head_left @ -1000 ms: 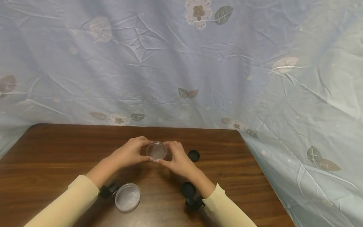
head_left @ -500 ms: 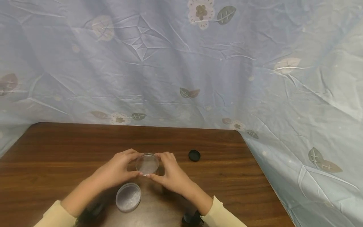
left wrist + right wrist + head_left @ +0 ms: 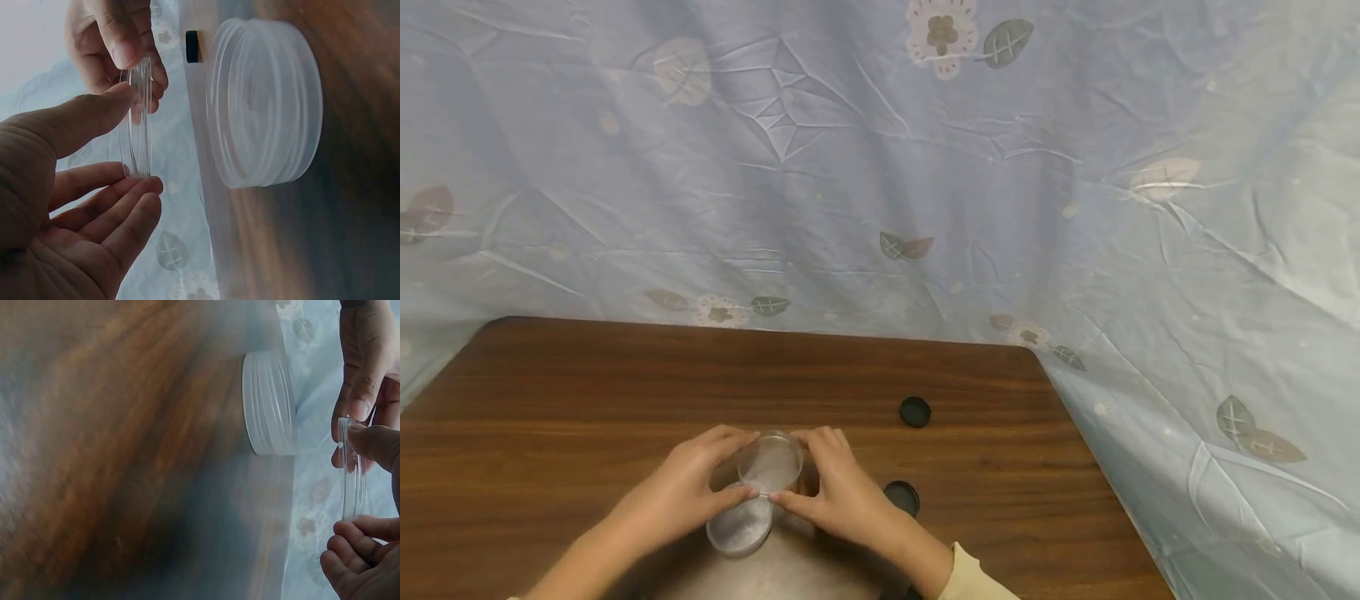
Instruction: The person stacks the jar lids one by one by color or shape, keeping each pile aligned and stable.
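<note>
A clear, shallow petri dish (image 3: 771, 463) is held level between both hands above the table. My left hand (image 3: 681, 479) pinches its left side, thumb at the near edge and fingers at the far edge. From the other side my right hand (image 3: 842, 492) grips it in the same way, and the two thumbs almost meet. Edge-on in the left wrist view, the petri dish (image 3: 139, 125) shows thin stacked rims. Just below it on the table stands a translucent round container (image 3: 737, 533) with ridged walls, partly hidden by the dish and left thumb in the head view.
Two round black caps lie to the right: a farther cap (image 3: 915, 412) and a nearer cap (image 3: 902, 497) beside the right forearm. The brown wooden table (image 3: 625, 375) ends at a patterned cloth (image 3: 850, 167) behind and to the right.
Both hands have brought the petri dish nearer to the body and leftward, so it now overlaps the round container in the head view. The container and caps have stayed in place.
</note>
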`<state>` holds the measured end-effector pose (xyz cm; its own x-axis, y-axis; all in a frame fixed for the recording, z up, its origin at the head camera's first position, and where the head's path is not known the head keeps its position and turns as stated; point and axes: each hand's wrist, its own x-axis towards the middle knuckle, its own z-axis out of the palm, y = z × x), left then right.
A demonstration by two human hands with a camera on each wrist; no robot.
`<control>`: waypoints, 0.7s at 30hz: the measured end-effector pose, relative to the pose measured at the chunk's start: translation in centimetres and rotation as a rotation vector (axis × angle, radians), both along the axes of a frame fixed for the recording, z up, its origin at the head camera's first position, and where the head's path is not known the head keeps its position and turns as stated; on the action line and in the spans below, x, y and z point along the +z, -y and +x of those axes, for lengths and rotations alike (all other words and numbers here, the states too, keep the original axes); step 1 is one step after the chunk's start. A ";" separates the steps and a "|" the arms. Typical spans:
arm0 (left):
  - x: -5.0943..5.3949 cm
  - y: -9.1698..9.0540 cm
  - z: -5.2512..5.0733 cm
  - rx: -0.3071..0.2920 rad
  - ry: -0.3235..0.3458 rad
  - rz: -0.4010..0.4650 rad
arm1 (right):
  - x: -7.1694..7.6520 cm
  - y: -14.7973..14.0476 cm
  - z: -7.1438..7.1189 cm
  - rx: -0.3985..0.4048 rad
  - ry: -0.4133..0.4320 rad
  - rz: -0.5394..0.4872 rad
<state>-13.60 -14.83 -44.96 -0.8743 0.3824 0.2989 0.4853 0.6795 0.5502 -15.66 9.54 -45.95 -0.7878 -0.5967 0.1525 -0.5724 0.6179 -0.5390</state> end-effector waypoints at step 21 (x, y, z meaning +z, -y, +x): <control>-3.2 1.2 2.9 0.074 -0.189 0.012 | -1.0 1.2 2.0 0.039 -0.002 0.010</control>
